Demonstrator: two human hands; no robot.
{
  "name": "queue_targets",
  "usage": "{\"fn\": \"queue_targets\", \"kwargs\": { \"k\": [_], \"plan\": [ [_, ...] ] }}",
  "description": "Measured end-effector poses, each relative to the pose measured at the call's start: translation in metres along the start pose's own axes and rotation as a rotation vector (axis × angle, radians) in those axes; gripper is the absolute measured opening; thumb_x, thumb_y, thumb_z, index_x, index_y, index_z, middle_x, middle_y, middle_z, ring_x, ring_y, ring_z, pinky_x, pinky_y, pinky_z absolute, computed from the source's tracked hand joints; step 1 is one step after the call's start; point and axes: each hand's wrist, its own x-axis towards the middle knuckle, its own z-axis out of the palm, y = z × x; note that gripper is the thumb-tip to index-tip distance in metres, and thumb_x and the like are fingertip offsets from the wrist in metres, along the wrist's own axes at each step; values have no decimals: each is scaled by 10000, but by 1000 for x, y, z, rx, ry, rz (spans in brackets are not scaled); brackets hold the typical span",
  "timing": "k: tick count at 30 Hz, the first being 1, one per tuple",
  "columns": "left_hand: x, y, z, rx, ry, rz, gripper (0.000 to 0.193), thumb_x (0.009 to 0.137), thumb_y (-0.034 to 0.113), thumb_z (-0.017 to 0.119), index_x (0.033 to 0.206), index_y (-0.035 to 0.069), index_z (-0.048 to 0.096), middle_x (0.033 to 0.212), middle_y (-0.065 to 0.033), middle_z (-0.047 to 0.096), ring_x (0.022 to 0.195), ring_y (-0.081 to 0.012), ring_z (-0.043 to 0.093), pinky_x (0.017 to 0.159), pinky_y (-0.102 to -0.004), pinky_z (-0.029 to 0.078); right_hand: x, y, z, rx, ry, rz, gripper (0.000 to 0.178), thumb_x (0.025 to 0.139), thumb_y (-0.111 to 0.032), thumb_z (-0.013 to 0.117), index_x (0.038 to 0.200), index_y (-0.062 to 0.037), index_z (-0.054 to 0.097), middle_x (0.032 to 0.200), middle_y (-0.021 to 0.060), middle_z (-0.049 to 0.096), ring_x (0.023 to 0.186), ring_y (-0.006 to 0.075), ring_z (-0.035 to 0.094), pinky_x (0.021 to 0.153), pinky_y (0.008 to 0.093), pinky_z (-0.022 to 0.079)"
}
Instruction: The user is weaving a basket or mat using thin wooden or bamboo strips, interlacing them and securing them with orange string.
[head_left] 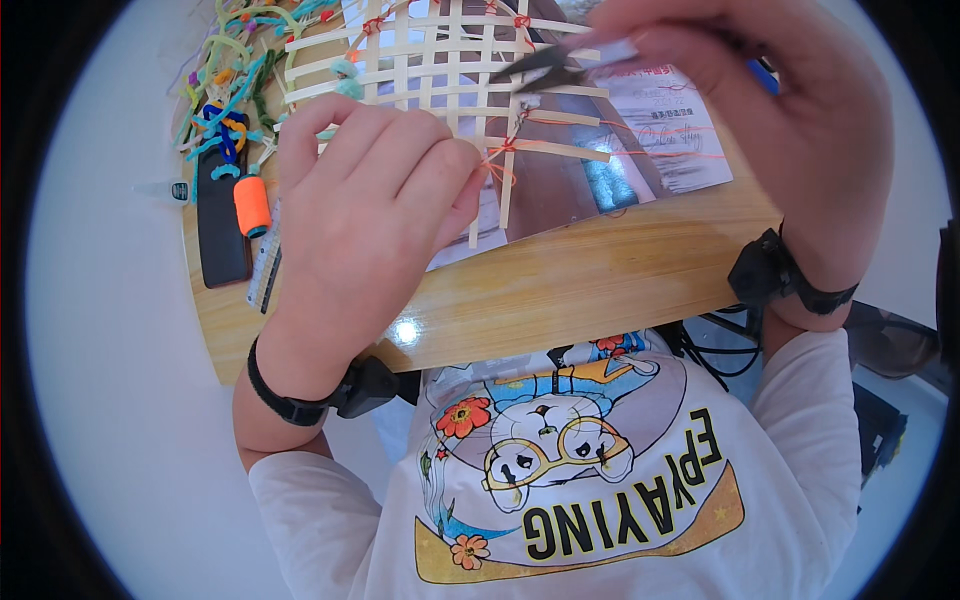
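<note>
My left hand (pixel 385 190) is closed over the near edge of a woven lattice of pale flat strips (pixel 455 75). Its thumb and forefinger pinch at the crossing where an orange thread (pixel 508 145) is knotted. My right hand (pixel 800 100), raised to the right, is closed round small scissors (pixel 570 65) with dark pointed blades. The blades are parted and point left, above the lattice near the knot. Orange threads trail right from the strips, and other crossings at the far side carry red-orange ties (pixel 372 25). The left fingertips are partly hidden.
Under the lattice lie glossy printed sheets (pixel 690 160) on a wooden table (pixel 560 285). To the left are an orange thread spool (pixel 253 206), a clear ruler (pixel 265 265), a dark flat case (pixel 220 245), a small clear tube (pixel 165 190) and a pile of coloured fuzzy stems (pixel 235 75).
</note>
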Motion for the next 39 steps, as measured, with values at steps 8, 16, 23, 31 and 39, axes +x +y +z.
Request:
{"fn": "queue_targets", "kwargs": {
  "k": [8, 16, 23, 31, 39],
  "plan": [
    [1, 1, -5, -1, 33, 12, 191, 642, 72, 765, 765, 115, 626, 765, 9, 611, 730, -173, 577, 837, -333, 387, -6, 79, -13, 128, 178, 634, 89, 896, -7, 554, 940, 10, 630, 783, 38, 625, 611, 55, 524, 558, 185, 445],
    [3, 2, -7, -32, 116, 47, 196, 639, 81, 775, 760, 136, 630, 770, 12, 615, 731, -167, 581, 797, -323, 390, -21, 77, 22, 95, -90, 239, 199, 873, -68, 620, 1060, -5, 649, 896, 13, 662, 825, 93, 593, 689, 238, 481],
    [3, 3, -10, -37, 138, 73, 206, 649, 99, 775, 787, 150, 632, 788, 20, 616, 737, -168, 581, 789, -329, 389, -29, 38, 48, 404, -157, 175, 244, 860, -100, 676, 1087, -22, 633, 942, 46, 680, 835, 93, 628, 776, 250, 524],
    [0, 2, -9, -38, 146, 69, 209, 649, 108, 774, 800, 150, 635, 791, 18, 616, 747, -170, 581, 806, -335, 386, -39, 12, 64, 951, -57, 494, 255, 846, -45, 678, 1085, -1, 600, 971, 44, 661, 842, 102, 620, 831, 263, 528],
    [-1, 1, -8, -38, 164, 65, 210, 647, 113, 776, 802, 151, 638, 793, 16, 616, 751, -173, 582, 808, -337, 389, -36, 13, 65, 899, -150, 634, 188, 854, -87, 683, 1003, 3, 611, 920, 25, 639, 773, 85, 606, 701, 235, 517]
  ]
}}
